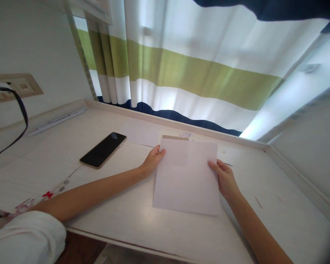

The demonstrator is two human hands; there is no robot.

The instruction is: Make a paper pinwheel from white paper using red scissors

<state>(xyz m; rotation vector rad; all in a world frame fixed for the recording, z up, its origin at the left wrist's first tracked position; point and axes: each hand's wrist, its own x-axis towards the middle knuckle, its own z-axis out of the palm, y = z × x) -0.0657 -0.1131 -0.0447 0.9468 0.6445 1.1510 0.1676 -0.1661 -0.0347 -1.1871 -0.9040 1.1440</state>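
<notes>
Paper [187,187] sits between the two hands on my feed, raised at a tilt in front of the pale surface [121,220]. I see the left hand [152,160] pinching its upper left edge, thumb across the front and fingers curled behind. The right hand [224,176] grips the opposite edge slightly lower, thumb likewise in front, fingers bent at the back. A smaller pale piece [174,153] with a beige strip along its top overlaps the upper left part; I cannot tell whether it is separate. Whether the lower edge touches down, I cannot tell either. Beyond the left hand lies another white sheet [143,132], and a dark-screened phone [103,149] rests left of that. A striped curtain [195,69] hangs behind everything.
</notes>
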